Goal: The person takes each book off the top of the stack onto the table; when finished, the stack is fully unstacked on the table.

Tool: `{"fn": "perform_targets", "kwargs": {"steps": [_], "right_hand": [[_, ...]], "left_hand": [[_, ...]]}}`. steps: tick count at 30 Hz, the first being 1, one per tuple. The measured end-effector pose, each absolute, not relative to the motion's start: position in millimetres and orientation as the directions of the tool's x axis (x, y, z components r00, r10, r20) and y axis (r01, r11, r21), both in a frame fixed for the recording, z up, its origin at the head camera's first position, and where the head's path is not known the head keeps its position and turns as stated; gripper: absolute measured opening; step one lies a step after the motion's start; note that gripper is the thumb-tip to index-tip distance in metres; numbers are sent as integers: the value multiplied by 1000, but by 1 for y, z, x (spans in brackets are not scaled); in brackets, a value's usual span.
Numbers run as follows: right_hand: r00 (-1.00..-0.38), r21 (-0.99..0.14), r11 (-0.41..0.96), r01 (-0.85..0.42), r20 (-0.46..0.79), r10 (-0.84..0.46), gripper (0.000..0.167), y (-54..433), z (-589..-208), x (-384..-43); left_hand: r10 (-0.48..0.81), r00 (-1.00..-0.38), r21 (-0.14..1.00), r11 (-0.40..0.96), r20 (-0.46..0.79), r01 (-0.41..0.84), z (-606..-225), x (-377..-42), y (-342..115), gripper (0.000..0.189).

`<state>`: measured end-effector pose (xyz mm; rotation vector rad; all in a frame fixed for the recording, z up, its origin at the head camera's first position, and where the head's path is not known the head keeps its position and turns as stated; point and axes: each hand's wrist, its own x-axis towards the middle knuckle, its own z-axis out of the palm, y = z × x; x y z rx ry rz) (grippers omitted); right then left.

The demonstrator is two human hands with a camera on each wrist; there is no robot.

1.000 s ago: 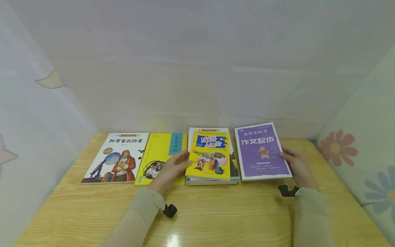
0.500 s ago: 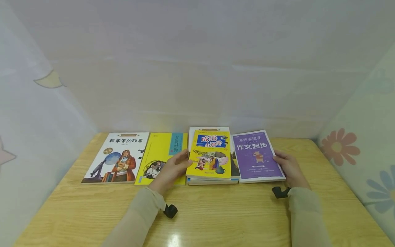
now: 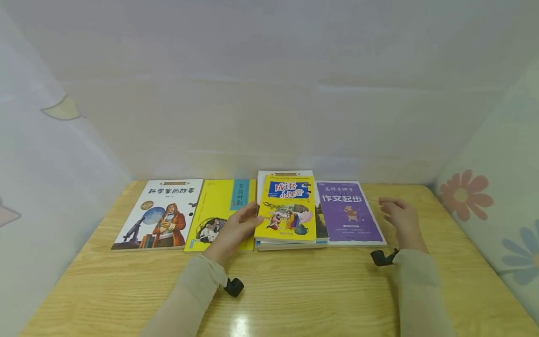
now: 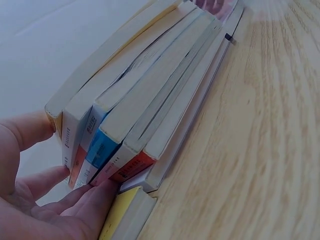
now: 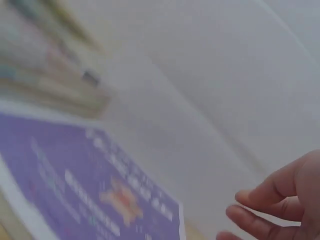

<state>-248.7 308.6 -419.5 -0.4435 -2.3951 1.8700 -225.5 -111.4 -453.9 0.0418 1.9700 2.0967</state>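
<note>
My left hand [image 3: 232, 234] rests against the left side of a stack of books [image 4: 145, 95]. In the left wrist view its fingers lie along the spines, and one digit touches the edge of the top book. That top one is a small yellow book [image 3: 289, 217] with a blue title panel. Just right of the stack a purple book [image 3: 349, 215] lies flat on the table. My right hand [image 3: 402, 222] is a little way off the purple book's right edge, fingers loosely bent and holding nothing. The right wrist view also shows this right hand [image 5: 275, 205] apart from the book.
Left of the stack lie a yellow book [image 3: 210, 201] with a blue strip and a white book [image 3: 157, 215] picturing a figure in a red coat. Pale cloth [image 3: 269, 93] hangs behind the wooden table [image 3: 311, 290]. A flowered sheet [image 3: 497, 154] hangs on the right.
The purple book came left and down until it lay flat beside the stack. My right hand let go of it and moved slightly away to the right. The left hand stayed at the stack.
</note>
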Motion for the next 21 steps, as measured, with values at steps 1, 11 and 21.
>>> {"fn": "perform_targets", "kwargs": {"steps": [1, 11, 21], "right_hand": [[-962, -975, 166, 146, -101, 254, 45, 306, -415, -247], [-977, -981, 42, 192, -195, -92, 40, 233, -405, -245], [-960, -858, 486, 164, -253, -124, 92, 180, -421, -239]], "left_hand": [[207, -965, 984, -47, -159, -172, -454, -225, -111, 68], [174, -967, 981, -28, -185, -193, -457, -225, -110, 71], [154, -973, 985, 19, -174, -173, -460, -226, -111, 81]]}}
